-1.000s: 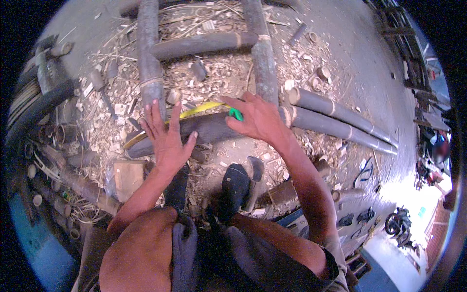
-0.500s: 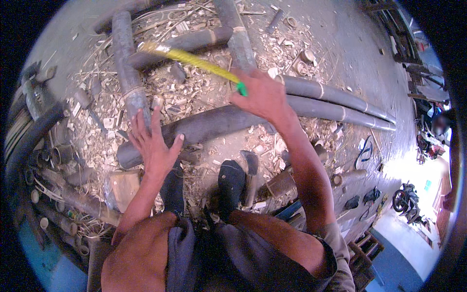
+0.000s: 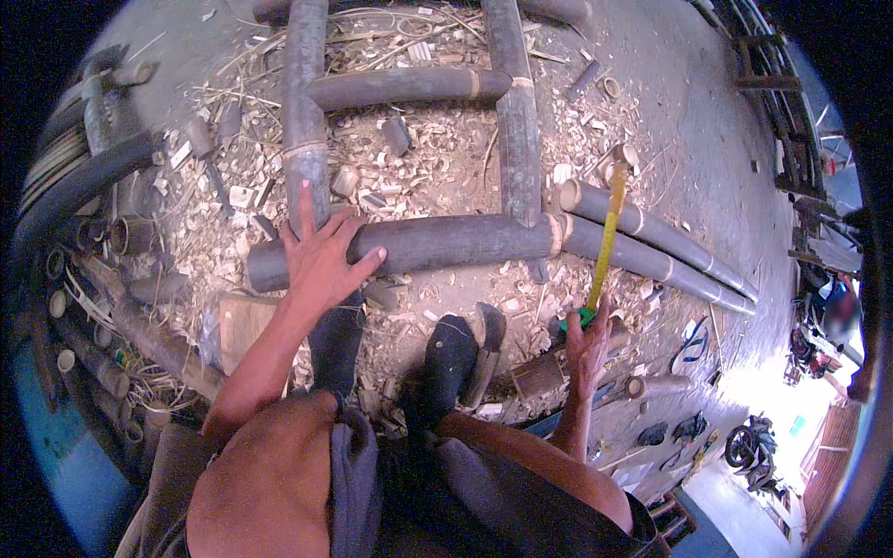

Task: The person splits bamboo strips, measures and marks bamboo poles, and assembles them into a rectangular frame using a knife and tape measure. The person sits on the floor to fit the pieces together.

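My left hand point(image 3: 321, 256) lies with fingers spread over the near-left joint of a dark bamboo frame, touching its front pole point(image 3: 446, 244) and the end of its left side pole point(image 3: 305, 102). My right hand point(image 3: 588, 344), right of the frame, is closed round the green end of a tape measure point(image 3: 607, 242). Its yellow blade sticks out away from me, crossing over two long bamboo poles point(image 3: 688, 265). A bamboo rung point(image 3: 409, 86) joins the left side pole to the right side pole point(image 3: 513, 112).
Between my shod feet point(image 3: 451, 358) and the right hand lies a curved-blade hatchet or knife point(image 3: 486, 349). Wood chips point(image 3: 437, 158) cover the floor. A wooden block point(image 3: 246, 327) sits below my left wrist. Bamboo pieces point(image 3: 102, 367) pile up at left; a motorbike point(image 3: 752, 446) stands far right.
My right hand has swung from above the front pole to the lower right, with the tape measure now pointing away from me. My left hand stays at the joint; the view has shifted.
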### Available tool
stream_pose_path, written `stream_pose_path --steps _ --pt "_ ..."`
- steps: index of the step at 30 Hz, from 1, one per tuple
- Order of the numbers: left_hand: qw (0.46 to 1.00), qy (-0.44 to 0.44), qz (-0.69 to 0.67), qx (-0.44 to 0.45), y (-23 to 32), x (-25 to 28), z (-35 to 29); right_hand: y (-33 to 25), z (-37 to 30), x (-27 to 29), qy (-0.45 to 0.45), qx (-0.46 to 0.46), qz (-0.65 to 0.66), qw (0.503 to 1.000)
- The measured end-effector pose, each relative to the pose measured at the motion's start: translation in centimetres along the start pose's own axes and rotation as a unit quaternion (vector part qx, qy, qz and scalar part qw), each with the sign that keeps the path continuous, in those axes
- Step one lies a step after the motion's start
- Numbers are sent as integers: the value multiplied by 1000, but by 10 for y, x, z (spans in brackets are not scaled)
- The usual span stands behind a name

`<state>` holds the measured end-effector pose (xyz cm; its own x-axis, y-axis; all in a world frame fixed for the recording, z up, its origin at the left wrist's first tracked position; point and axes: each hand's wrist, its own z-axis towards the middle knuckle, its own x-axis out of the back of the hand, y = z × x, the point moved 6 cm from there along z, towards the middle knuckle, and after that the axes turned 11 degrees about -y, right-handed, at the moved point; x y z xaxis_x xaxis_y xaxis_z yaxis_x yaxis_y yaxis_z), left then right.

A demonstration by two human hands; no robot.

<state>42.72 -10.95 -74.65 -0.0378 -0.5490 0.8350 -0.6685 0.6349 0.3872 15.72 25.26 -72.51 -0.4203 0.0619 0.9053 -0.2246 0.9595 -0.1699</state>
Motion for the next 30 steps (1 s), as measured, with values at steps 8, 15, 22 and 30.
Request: stream_pose_path --steps 8,15,22,30 --pt "1000 -7 -8 5 0 0 2 -34 -74 -77 -126 88 -150 977" --pt "1000 -13 -24 -1 -2 0 0 -23 -93 -130 -131 113 67 983" --pt "1000 -8 -17 1 -5 -2 1 -31 -95 -125 -165 149 171 960" --pt "1000 -16 10 9 -9 -8 4 -159 -88 -65 -194 313 113 923"
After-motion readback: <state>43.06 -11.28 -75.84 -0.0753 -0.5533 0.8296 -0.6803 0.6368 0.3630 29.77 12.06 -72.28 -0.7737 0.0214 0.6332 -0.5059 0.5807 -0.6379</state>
